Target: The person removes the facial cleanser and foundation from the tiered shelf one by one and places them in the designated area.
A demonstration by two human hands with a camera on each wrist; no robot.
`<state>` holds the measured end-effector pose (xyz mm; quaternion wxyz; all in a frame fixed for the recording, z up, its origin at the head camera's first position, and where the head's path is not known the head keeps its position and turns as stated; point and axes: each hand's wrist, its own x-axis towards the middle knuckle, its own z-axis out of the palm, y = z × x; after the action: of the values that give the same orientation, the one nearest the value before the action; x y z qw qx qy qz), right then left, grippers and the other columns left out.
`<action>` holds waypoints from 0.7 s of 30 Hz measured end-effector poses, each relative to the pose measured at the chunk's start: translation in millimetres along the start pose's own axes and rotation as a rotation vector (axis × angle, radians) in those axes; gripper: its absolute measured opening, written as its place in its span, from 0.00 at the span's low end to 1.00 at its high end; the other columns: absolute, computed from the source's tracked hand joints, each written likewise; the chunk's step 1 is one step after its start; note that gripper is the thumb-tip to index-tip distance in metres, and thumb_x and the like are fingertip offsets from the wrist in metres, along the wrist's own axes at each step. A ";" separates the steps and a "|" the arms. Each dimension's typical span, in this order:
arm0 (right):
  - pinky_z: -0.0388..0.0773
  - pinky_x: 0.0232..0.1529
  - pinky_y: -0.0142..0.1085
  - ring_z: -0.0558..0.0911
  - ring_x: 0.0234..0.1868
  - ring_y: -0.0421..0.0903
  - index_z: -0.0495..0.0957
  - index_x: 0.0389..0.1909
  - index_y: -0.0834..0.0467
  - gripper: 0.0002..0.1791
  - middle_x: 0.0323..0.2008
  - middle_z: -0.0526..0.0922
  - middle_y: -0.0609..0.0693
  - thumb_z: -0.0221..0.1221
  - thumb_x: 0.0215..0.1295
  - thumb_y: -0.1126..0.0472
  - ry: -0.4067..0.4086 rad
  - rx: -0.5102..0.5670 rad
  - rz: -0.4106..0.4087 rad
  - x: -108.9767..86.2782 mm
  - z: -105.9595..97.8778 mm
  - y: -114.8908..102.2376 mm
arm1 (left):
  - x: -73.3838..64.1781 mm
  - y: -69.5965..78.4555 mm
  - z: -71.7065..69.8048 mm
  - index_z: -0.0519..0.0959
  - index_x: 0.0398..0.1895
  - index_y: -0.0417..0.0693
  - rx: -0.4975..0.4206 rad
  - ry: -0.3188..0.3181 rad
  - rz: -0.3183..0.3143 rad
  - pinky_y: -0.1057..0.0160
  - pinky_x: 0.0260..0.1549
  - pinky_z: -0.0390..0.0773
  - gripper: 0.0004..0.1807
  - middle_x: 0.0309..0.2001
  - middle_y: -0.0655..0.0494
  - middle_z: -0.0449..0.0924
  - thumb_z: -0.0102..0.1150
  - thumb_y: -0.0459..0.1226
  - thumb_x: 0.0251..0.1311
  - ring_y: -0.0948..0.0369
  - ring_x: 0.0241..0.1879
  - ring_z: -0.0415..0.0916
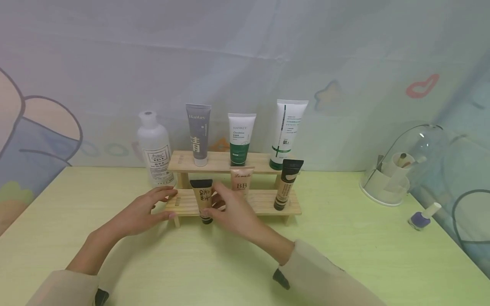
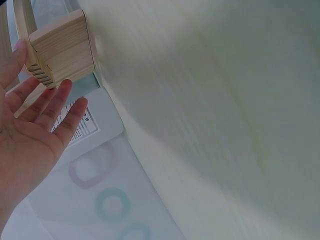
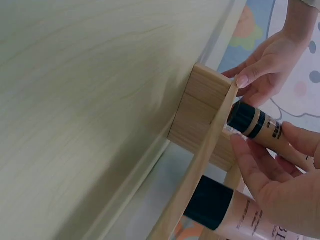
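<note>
Pinching tan tube near rack front edge: right grip; roomy tabletop nearside.

In the head view, the right hand hides part of the BB tube, the white bottle has words too small to read, and both sleeves get cut off.

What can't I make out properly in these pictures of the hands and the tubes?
Head view: part of the held tan tube, covered by the right hand.
Head view: the cap of the pink BB tube, behind that same hand.
Head view: fine print on the tall white tube, too small.
Left wrist view: part of the label on the white bottle, behind the left hand.
Right wrist view: the pink BB tube's far end, cut off by the bottom edge.
</note>
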<state>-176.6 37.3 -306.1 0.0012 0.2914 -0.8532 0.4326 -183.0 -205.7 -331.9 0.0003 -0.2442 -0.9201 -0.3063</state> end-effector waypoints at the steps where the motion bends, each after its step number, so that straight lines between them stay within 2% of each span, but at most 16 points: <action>1: 0.76 0.34 0.27 0.81 0.36 0.47 0.69 0.38 0.62 0.13 0.35 0.81 0.55 0.63 0.55 0.68 -0.012 0.003 -0.009 -1.9 -2.5 0.6 | 0.0 -0.2 0.1 0.64 0.61 0.33 -0.001 0.000 0.001 0.40 0.48 0.66 0.32 0.63 0.36 0.58 0.58 0.43 0.59 0.43 0.53 0.67; 9: 0.76 0.37 0.29 0.81 0.38 0.46 0.70 0.37 0.62 0.13 0.37 0.80 0.54 0.64 0.54 0.66 -0.130 -0.016 -0.043 -19.0 -26.7 9.5 | -0.3 -0.1 0.1 0.63 0.61 0.33 -0.016 -0.005 0.018 0.41 0.48 0.67 0.32 0.63 0.35 0.57 0.58 0.43 0.59 0.43 0.53 0.66; 16: 0.76 0.39 0.31 0.80 0.39 0.42 0.71 0.49 0.59 0.20 0.39 0.81 0.51 0.63 0.55 0.66 -0.242 0.020 -0.028 -34.3 -54.9 23.4 | -1.4 2.9 -0.8 0.62 0.62 0.33 -0.037 -0.013 0.009 0.41 0.49 0.67 0.32 0.63 0.35 0.56 0.57 0.43 0.60 0.42 0.55 0.65; 21: 0.77 0.40 0.33 0.80 0.38 0.42 0.71 0.50 0.59 0.20 0.41 0.81 0.53 0.62 0.55 0.68 -0.320 0.042 0.005 -46.2 -77.6 37.3 | -1.5 2.7 -0.7 0.62 0.62 0.33 -0.044 -0.014 0.010 0.41 0.49 0.68 0.32 0.63 0.35 0.55 0.57 0.43 0.60 0.42 0.55 0.64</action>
<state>-176.3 134.6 -296.8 -0.1418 0.3544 -0.8339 0.3986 -180.6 -204.9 -330.1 -0.0098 -0.2507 -0.9119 -0.3249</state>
